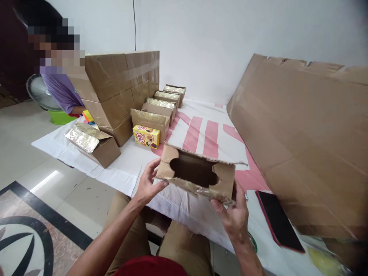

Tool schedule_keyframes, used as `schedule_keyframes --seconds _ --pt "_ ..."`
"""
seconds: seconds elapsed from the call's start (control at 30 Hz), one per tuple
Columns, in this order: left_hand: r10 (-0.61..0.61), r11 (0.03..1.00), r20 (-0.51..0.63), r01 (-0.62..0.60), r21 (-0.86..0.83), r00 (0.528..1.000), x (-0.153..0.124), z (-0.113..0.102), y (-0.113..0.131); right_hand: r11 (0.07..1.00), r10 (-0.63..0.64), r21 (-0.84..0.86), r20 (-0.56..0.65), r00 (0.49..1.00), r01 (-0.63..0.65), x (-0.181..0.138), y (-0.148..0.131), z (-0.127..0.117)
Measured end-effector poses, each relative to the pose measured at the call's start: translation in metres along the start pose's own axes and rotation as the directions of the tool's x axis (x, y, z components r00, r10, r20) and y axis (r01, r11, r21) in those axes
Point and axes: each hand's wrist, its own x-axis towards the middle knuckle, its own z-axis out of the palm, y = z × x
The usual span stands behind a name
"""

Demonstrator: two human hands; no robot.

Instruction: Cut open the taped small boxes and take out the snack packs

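Between my two hands is a small cardboard box point(224, 176), its torn top open toward me and its inside dark. My left hand point(150, 183) grips the left end, thumb on the near edge. My right hand point(233, 209) is wrapped round the right end, thumb on the near side. Just beyond the box stands a yellow printed snack box point(146, 137), leaning close to an opened cardboard box point(153, 119). More opened small boxes point(169, 100) run in a row behind it toward the wall.
A stack of taped cartons point(115, 88) rises at the left, with another opened box point(97, 143) before it. A large cardboard sheet or carton point(310, 138) fills the right side. A phone point(278, 220) lies on the white and pink tablecloth point(211, 140). A person in purple point(60, 90) sits beyond the stack.
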Motion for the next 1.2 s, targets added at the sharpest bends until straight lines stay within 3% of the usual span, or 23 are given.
schedule_keyframes --seconds 0.1,0.23,0.37,0.47,0.6,0.73,0.83,0.9,1.0,1.1,1.2 --pt "0.034 0.999 -0.066 -0.033 0.015 0.997 -0.023 -0.016 0.025 0.998 -0.031 0.05 0.032 0.999 0.029 -0.021 -0.016 0.003" --pt "-0.028 0.997 -0.169 0.039 0.062 0.985 -0.014 -0.011 0.045 1.0 0.024 -0.004 0.03 0.999 -0.024 -0.008 -0.037 0.014" --pt "-0.119 0.989 -0.235 0.136 0.059 0.965 -0.015 -0.013 0.033 0.99 0.098 -0.103 0.06 0.993 -0.091 -0.006 -0.042 0.025" --pt "-0.141 0.981 -0.282 0.173 0.092 0.949 -0.025 -0.034 0.016 0.987 0.143 -0.09 0.161 0.976 -0.13 -0.014 -0.036 0.043" --pt "-0.086 0.976 -0.373 0.153 0.154 0.924 -0.01 -0.077 0.005 0.989 0.145 -0.003 0.276 0.95 -0.15 -0.004 -0.033 0.093" --pt "0.054 0.954 -0.44 0.083 0.288 0.896 0.047 -0.115 0.0 0.99 0.077 0.09 0.294 0.953 -0.108 0.034 -0.032 0.162" --pt "0.061 0.929 -0.52 0.142 0.342 0.852 0.081 -0.13 -0.008 0.991 0.003 0.125 0.277 0.961 -0.039 0.054 -0.025 0.203" --pt "0.054 0.915 -0.574 0.19 0.357 0.817 0.083 -0.129 -0.017 0.992 -0.013 0.121 0.261 0.965 -0.019 0.055 -0.017 0.217" --pt "0.093 0.903 -0.615 0.194 0.383 0.783 0.055 -0.114 -0.033 0.996 0.027 0.077 0.223 0.974 -0.045 0.044 0.002 0.219" --pt "0.066 0.919 -0.617 0.192 0.343 0.784 0.02 -0.091 -0.049 0.997 0.051 0.049 0.22 0.974 -0.064 0.029 0.018 0.216" --pt "-0.005 0.937 -0.573 0.204 0.284 0.819 0.011 -0.078 -0.062 0.998 0.037 0.048 0.252 0.967 -0.05 0.024 0.026 0.22"
